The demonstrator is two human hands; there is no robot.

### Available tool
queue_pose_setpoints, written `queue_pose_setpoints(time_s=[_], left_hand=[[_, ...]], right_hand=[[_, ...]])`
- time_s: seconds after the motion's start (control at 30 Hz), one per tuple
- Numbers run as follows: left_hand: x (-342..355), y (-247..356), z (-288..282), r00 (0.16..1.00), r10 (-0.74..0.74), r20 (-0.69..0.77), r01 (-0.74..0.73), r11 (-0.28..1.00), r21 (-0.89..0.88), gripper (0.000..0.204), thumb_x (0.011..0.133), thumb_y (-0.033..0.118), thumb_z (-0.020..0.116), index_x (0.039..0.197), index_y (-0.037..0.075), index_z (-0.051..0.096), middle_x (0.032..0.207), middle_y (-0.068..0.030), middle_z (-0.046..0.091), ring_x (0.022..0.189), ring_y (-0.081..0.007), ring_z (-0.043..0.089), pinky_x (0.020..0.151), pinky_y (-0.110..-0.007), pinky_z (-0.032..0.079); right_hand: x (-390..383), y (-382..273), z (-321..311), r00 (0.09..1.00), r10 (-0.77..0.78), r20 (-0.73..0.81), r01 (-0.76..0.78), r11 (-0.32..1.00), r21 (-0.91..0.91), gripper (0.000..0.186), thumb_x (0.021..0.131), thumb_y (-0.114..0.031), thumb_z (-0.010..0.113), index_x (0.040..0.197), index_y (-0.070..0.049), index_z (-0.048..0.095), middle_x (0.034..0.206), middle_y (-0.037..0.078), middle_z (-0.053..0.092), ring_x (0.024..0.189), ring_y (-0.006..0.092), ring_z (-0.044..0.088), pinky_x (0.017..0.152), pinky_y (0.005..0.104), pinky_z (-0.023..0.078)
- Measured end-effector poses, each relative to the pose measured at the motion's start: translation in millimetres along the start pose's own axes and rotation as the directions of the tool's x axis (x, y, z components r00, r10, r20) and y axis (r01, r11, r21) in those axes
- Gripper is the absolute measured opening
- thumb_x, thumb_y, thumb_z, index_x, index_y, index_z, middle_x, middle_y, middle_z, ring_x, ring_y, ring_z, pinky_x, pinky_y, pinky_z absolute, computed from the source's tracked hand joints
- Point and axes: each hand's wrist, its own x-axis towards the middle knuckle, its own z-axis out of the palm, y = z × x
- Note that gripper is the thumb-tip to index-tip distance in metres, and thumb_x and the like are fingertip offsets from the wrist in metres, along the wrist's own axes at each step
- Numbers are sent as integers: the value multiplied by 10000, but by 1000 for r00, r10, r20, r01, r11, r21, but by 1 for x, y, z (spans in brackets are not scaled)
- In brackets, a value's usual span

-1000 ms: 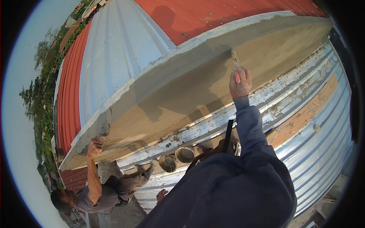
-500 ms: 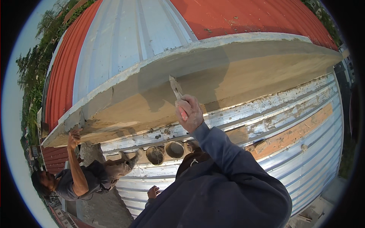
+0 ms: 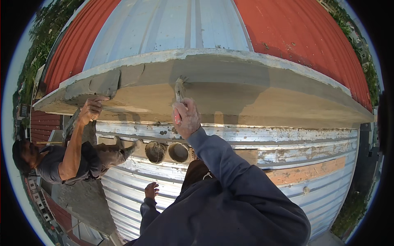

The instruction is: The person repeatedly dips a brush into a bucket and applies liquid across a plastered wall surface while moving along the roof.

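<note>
My right hand (image 3: pixel 187 117) is closed round a paintbrush (image 3: pixel 179 91) with a reddish handle end and mortar-smeared upper part. Its splayed bristles meet the damp grey plaster band (image 3: pixel 221 76) below the white-edged rim. Below that band, the plastered face (image 3: pixel 230 100) looks tan in sunlight. My left hand (image 3: pixel 151 190) hangs low over the metal sheets, empty, its fingers loosely bent and apart. At the left, a co-worker's hand (image 3: pixel 91 110) reaches up to a rougher grey plaster patch (image 3: pixel 96 84); whether it holds a tool is unclear.
Two round buckets, one with grey mortar (image 3: pixel 155 152) and another (image 3: pixel 178 152) beside it, stand on a plank near my feet. The co-worker (image 3: pixel 65 162) stands close on the left. Ribbed metal sheets (image 3: pixel 246 197) lie below, with an orange-brown board (image 3: pixel 308 171) at right.
My view has turned, shifting the whole scene. The brush bristles now spread against the plaster. The co-worker's hand sits higher, nearer the rough patch, and more of my left sleeve shows.
</note>
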Motion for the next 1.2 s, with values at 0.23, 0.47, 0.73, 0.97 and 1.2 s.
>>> queue_pose_setpoints(time_s=[0.23,0.47,0.73,0.97,1.2], left_hand=[[-17,-47,-20,991,-105,-79,101,993,-57,337,901,332,591,1138,93,608,973,-49,680,658,-133,575,521,-285,434],[-13,-76,-17,966,-256,-26,256,967,3,295,902,352,581,1094,130,605,956,-33,673,677,-143,575,513,-297,442],[9,-41,-16,978,-210,-10,210,972,105,318,911,327,577,1143,112,606,970,-44,676,663,-149,585,529,-319,448],[27,0,-12,998,-46,47,36,980,194,323,914,342,595,1144,116,610,963,-43,680,628,-138,567,533,-321,458],[20,22,-17,934,263,240,-355,752,555,331,905,333,604,1137,98,599,982,-53,678,654,-149,565,560,-344,459]], right_hand=[[-20,-24,42,982,-150,117,122,969,214,389,678,-7,717,1022,-143,597,1098,108,538,976,360,580,801,449,519],[-8,-3,66,968,-189,165,150,963,226,313,762,-2,713,1007,-151,587,1048,96,538,912,322,600,730,389,530],[-23,84,-105,992,67,-105,-70,997,-34,263,780,15,688,987,-124,605,1032,102,565,862,315,611,718,389,527],[-22,180,-307,797,22,-603,-351,830,-434,107,845,-22,661,942,-43,622,945,125,627,855,309,610,747,394,500],[-40,197,-251,814,80,-576,-337,872,-354,172,789,20,665,929,-57,603,991,145,531,892,311,553,773,391,475]])
